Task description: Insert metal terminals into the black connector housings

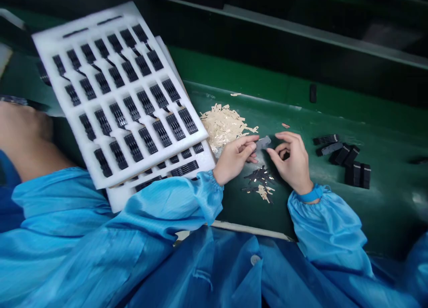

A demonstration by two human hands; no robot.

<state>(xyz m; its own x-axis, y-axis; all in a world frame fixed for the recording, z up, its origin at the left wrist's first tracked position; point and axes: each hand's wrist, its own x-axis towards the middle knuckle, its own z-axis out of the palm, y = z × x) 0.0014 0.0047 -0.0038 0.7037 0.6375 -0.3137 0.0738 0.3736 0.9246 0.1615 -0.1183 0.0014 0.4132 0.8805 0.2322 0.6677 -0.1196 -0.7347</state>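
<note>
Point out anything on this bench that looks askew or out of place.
The upper white tray sits askew on the lower tray, their edges unaligned. One black block lies alone, away from the grouped blocks; a pale strip lies apart from the pile.

The scene is dim overall, the white rectangular foam tray (115, 94) being its brightest area; beyond the tray, everything sinks almost to black. To its right, a heap of thin flat cream-coloured pieces (222, 123) shows small glints, and a small flat grey piece (263, 142) has soft outlines. Far right of it, the smooth green worktop (329, 214) carries faint glare; to its left, a co-worker's bare hand (25, 125) is blurred
</note>
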